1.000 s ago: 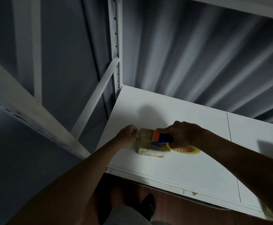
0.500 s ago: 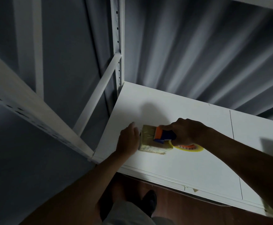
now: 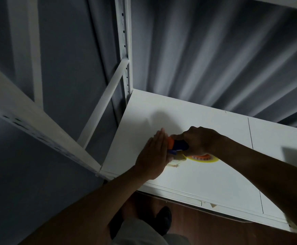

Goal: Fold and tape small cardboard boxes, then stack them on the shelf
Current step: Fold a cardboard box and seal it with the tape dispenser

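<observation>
A small cardboard box [image 3: 177,159] lies on the white shelf board [image 3: 206,174], mostly hidden behind my hands. My left hand [image 3: 154,156] lies flat with straight fingers over the box's left side. My right hand [image 3: 200,140] grips an orange and blue tape dispenser [image 3: 177,145] on top of the box. The dispenser's yellow tape roll [image 3: 203,158] shows below my right wrist.
A white metal shelf upright [image 3: 125,43] and a slanted brace [image 3: 105,105] stand at the left rear corner. A grey curtain [image 3: 215,50] hangs behind. Another shelf frame [image 3: 38,124] crosses the left. Below are brown floor [image 3: 206,227] and my dark shoe [image 3: 163,220].
My left hand went from gripping the box's left end to lying flat with straight fingers over it. My right hand and the dispenser shifted slightly left along the box.
</observation>
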